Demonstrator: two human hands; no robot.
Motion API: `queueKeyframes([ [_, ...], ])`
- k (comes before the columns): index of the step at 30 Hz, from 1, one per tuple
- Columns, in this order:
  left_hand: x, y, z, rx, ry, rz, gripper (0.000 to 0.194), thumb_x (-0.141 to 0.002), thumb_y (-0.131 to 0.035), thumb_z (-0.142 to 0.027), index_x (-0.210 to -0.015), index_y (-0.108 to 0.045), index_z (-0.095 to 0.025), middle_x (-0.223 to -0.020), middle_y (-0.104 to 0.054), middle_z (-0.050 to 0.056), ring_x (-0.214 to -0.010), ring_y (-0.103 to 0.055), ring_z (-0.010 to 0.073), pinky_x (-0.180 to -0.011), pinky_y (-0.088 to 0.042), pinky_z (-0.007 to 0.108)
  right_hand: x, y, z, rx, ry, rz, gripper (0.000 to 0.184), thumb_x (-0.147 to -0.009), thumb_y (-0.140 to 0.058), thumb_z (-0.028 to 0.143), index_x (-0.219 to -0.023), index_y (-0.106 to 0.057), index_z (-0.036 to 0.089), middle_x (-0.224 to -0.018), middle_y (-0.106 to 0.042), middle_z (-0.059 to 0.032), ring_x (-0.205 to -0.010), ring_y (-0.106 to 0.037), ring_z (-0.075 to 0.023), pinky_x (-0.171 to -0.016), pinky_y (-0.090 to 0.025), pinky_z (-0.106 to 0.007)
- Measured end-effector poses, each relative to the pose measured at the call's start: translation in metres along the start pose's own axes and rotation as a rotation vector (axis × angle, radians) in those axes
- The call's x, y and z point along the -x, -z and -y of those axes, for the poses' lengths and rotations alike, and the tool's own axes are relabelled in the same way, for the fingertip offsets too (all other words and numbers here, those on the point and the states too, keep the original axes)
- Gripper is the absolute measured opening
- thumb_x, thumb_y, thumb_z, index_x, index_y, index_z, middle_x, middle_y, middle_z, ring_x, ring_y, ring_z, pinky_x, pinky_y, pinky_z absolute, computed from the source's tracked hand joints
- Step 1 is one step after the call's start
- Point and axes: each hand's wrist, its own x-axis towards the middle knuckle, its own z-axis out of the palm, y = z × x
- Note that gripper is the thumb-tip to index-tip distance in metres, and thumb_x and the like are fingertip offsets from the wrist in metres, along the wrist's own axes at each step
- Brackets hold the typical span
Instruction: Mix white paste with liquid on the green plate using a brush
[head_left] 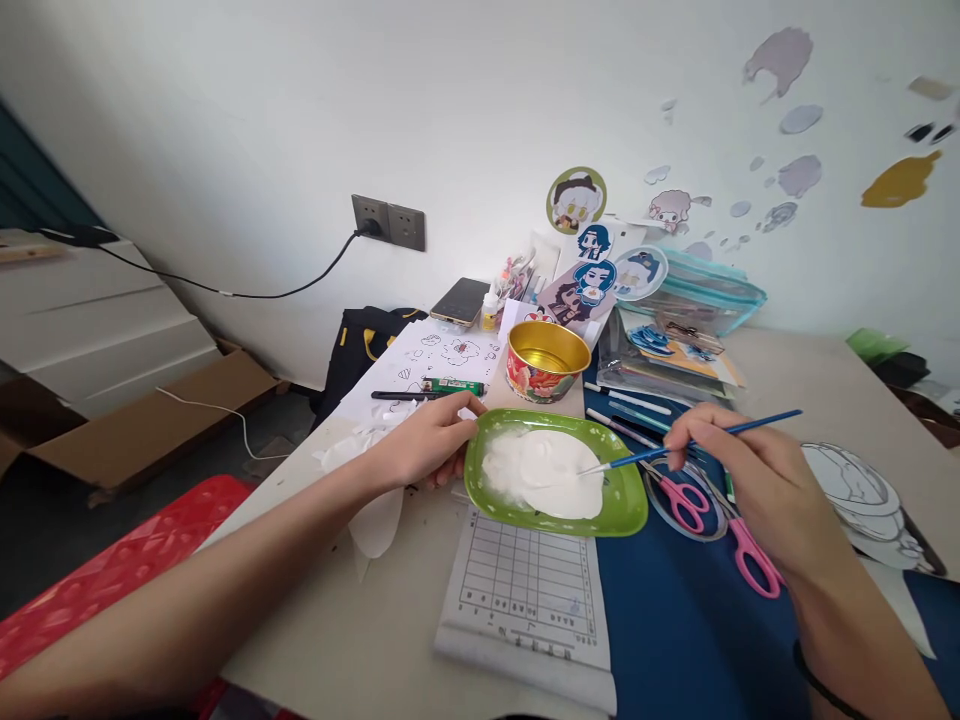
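My left hand [437, 440] grips the left edge of a green tray [631, 500], thumb on top and fingers curled beneath. White paint [559, 480] is pooled in the tray, thinner and smeared at its left side. Between the thumb and fingers of my right hand [750, 470] is a blue-handled paintbrush [645, 455], its tip in the white paint. Just behind the tray stands a tin can [547, 385] with a gold inside and a printed outside. Beneath the tray's front edge lies a form pad [529, 600] with a printed grid.
Pink-handled scissors [756, 560], a roll of clear tape [686, 510] and several pens [637, 402] lie by my right hand. Cartoon cutouts [592, 280] and a clear zip pouch [720, 290] stand at the wall. A drawn sheet [442, 345] and phone [461, 300] lie back left.
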Motion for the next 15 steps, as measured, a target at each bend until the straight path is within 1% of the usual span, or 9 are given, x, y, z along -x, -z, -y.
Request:
queueKeyframes([
  [3, 0.000, 0.000, -0.001, -0.002, -0.001, -0.002, 0.016, -0.081, -0.040, -0.023, -0.095, -0.048, -0.020, -0.042, -0.049, -0.006, -0.033, -0.041, 0.0112, -0.029, -0.032, 0.019, 0.000, 0.008, -0.004, 0.066, -0.040, -0.073, 0.035, -0.091, -0.043, 0.044, -0.067, -0.058, 0.023, -0.069, -0.056, -0.0030, -0.070, -0.052, -0.0200, -0.066, -0.040, -0.033],
  [5, 0.000, 0.000, -0.001, -0.006, -0.004, -0.006, 0.016, -0.081, -0.040, -0.023, -0.095, -0.048, -0.020, -0.043, -0.049, -0.006, -0.034, -0.041, 0.0111, -0.029, -0.032, 0.019, 0.000, 0.006, -0.004, 0.049, -0.016, -0.063, 0.035, -0.091, -0.043, 0.044, -0.068, -0.058, 0.024, -0.069, -0.056, -0.0034, -0.071, -0.052, -0.0207, -0.066, -0.041, -0.034],
  [8, 0.000, 0.000, 0.000, 0.000, -0.005, -0.005, 0.015, -0.082, -0.040, -0.023, -0.095, -0.047, -0.021, -0.042, -0.049, -0.006, -0.033, -0.041, 0.0109, -0.029, -0.031, 0.018, 0.000, -0.007, 0.001, -0.033, 0.063, 0.033, 0.033, -0.093, -0.042, 0.040, -0.071, -0.060, 0.023, -0.072, -0.057, -0.0030, -0.074, -0.054, -0.0194, -0.069, -0.042, -0.033],
  [12, 0.000, 0.000, -0.001, 0.012, 0.003, 0.000, 0.014, -0.082, -0.040, -0.022, -0.094, -0.047, -0.021, -0.041, -0.048, -0.007, -0.032, -0.040, 0.0103, -0.028, -0.031, 0.017, -0.001, -0.028, 0.009, -0.112, 0.126, 0.226, 0.031, -0.095, -0.039, 0.036, -0.083, -0.064, 0.021, -0.082, -0.062, -0.0032, -0.081, -0.056, -0.0182, -0.073, -0.041, -0.031],
  [14, 0.000, -0.001, -0.001, 0.023, 0.012, 0.001, 0.013, -0.083, -0.041, -0.023, -0.094, -0.047, -0.021, -0.041, -0.047, -0.007, -0.031, -0.039, 0.0098, -0.028, -0.031, 0.017, -0.002, -0.029, 0.009, -0.133, 0.129, 0.256, 0.031, -0.095, -0.039, 0.035, -0.083, -0.064, 0.021, -0.081, -0.062, -0.0032, -0.081, -0.056, -0.0180, -0.074, -0.040, -0.030],
  [15, 0.000, -0.001, -0.001, 0.030, 0.014, 0.003, 0.013, -0.083, -0.041, -0.024, -0.094, -0.048, -0.022, -0.041, -0.047, -0.007, -0.031, -0.038, 0.0098, -0.028, -0.031, 0.017, -0.003, -0.026, 0.007, -0.142, 0.125, 0.231, 0.031, -0.095, -0.040, 0.035, -0.080, -0.063, 0.021, -0.079, -0.061, -0.0028, -0.079, -0.055, -0.0176, -0.074, -0.040, -0.030],
])
